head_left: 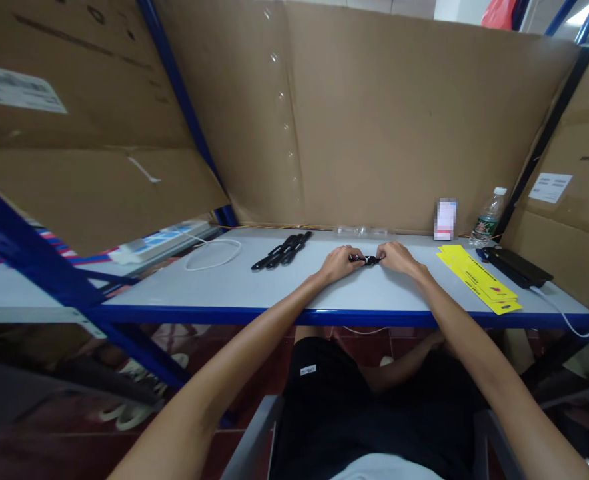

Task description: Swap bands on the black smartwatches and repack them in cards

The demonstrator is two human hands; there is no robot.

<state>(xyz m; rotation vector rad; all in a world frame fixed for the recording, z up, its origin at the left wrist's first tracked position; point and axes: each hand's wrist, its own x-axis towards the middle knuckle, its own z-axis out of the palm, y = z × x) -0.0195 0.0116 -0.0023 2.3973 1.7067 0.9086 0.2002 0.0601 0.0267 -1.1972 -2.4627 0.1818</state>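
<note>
Head view: bare forearms angle up from bottom left and bottom right. Left hand (341, 264) and right hand (395, 257) have fingers curled, pretty much pinched on opposite ends of a small, shiny black piece (371, 261), right of frame centre above the pale-grey, blue-edged tabletop (214, 283).

Seemingly a workshop, shown by blue-framed bench (214, 287) and cardboard partitions (399, 120)

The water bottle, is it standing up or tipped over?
Standing up: the water bottle has its white cap on top, its bottom on the table.
</note>
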